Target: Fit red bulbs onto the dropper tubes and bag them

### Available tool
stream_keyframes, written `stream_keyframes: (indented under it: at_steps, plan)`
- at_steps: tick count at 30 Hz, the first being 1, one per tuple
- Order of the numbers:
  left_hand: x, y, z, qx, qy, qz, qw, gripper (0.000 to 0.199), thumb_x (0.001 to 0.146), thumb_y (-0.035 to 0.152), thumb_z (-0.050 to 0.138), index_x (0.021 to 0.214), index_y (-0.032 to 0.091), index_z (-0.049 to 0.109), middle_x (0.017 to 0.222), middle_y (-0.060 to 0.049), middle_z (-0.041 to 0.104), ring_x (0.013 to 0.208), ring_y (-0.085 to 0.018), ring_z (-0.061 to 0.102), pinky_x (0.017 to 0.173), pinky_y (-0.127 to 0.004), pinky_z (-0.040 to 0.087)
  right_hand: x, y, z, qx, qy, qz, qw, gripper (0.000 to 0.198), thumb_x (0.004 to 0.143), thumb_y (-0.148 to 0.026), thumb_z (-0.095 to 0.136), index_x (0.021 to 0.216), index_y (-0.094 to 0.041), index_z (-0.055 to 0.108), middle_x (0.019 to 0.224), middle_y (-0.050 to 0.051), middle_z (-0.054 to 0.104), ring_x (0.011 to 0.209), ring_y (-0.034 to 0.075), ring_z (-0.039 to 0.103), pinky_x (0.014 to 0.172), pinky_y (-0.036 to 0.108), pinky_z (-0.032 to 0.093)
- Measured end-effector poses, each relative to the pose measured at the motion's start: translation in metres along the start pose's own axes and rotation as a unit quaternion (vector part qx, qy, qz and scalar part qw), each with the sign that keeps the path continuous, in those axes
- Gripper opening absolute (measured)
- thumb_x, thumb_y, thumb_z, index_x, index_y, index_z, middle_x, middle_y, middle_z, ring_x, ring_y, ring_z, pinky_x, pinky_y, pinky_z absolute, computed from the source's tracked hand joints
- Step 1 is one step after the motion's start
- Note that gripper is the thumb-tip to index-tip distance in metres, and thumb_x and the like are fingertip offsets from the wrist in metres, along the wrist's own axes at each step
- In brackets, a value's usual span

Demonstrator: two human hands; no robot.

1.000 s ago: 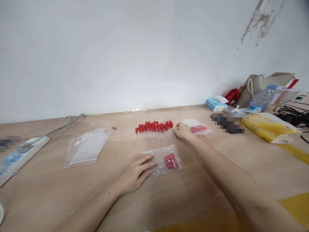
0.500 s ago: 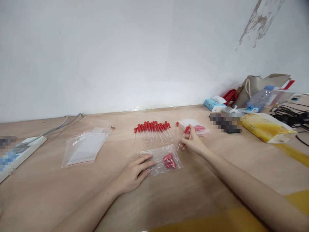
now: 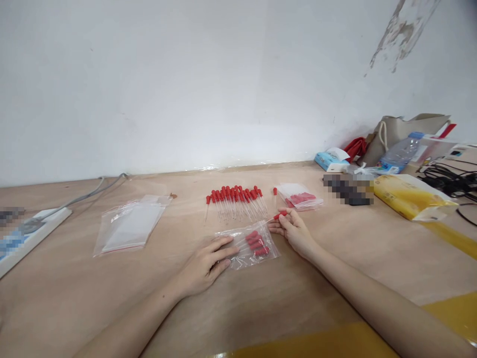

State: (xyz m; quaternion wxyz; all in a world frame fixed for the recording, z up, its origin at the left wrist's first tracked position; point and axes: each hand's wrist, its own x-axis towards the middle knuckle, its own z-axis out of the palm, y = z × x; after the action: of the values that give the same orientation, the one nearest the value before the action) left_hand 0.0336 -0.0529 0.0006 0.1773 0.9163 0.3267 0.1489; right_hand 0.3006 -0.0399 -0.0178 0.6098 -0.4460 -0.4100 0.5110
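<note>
My left hand point(image 3: 210, 263) lies with fingers spread on the left end of a clear zip bag point(image 3: 238, 256), pressing it to the table. Inside that bag are several droppers with red bulbs point(image 3: 256, 242). My right hand point(image 3: 294, 231) pinches a dropper point(image 3: 280, 215) by its red bulb, the thin clear stem pointing left at the bag's upper right edge. Whether the tip is inside the bag I cannot tell. Behind the bag lies a row of red-bulbed droppers point(image 3: 234, 195), and one single dropper point(image 3: 275, 191) lies right of the row.
Filled bags with red bulbs point(image 3: 301, 199) lie beyond my right hand. Flat clear bags point(image 3: 130, 226) are at the left, near a power strip point(image 3: 48, 219). At the right are a yellow tissue pack point(image 3: 412, 196), a blue tissue pack point(image 3: 331, 161), a plastic bottle point(image 3: 402, 151) and black cables point(image 3: 450, 181).
My right hand has brought the dropper left and down to the bag's edge, turning it from steep to nearly level. The bulbs inside the bag look more spread out. My left hand stays nearly still.
</note>
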Motion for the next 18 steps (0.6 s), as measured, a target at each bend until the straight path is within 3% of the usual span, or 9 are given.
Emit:
stream_keyframes:
  at_steps: [8, 13, 18]
  plan:
    - [0.001, 0.001, 0.0, 0.013, -0.01, -0.006, 1.0, 0.035, 0.089, 0.027, 0.037, 0.123, 0.032, 0.046, 0.135, -0.001, 0.038, 0.122, -0.02, 0.037, 0.1, -0.04, 0.034, -0.001, -0.001, 0.002, -0.193, -0.059, 0.002, 0.979, 0.037, 0.064, -0.043, 0.062, 0.09, -0.016, 0.058, 0.057, -0.005, 0.051, 0.047, 0.008, 0.043, 0.047, 0.022, 0.037]
    - [0.002, 0.002, 0.0, 0.014, 0.001, -0.007, 1.0, 0.038, 0.089, 0.027, 0.037, 0.127, 0.029, 0.041, 0.135, -0.002, 0.038, 0.122, -0.019, 0.038, 0.1, -0.039, 0.034, -0.003, -0.002, 0.004, -0.158, -0.055, -0.008, 0.986, 0.034, 0.062, -0.039, 0.067, 0.083, -0.016, 0.054, 0.068, -0.001, 0.057, 0.052, 0.007, 0.047, 0.044, 0.019, 0.035]
    - [0.002, 0.003, -0.002, 0.007, 0.016, -0.006, 1.0, 0.041, 0.089, 0.028, 0.039, 0.13, 0.027, 0.035, 0.132, -0.002, 0.042, 0.121, -0.019, 0.038, 0.1, -0.039, 0.033, -0.006, -0.006, -0.007, -0.132, -0.162, 0.03, 0.977, 0.03, 0.063, -0.034, 0.069, 0.078, -0.018, 0.049, 0.058, -0.006, 0.051, 0.042, 0.004, 0.039, 0.038, 0.017, 0.027]
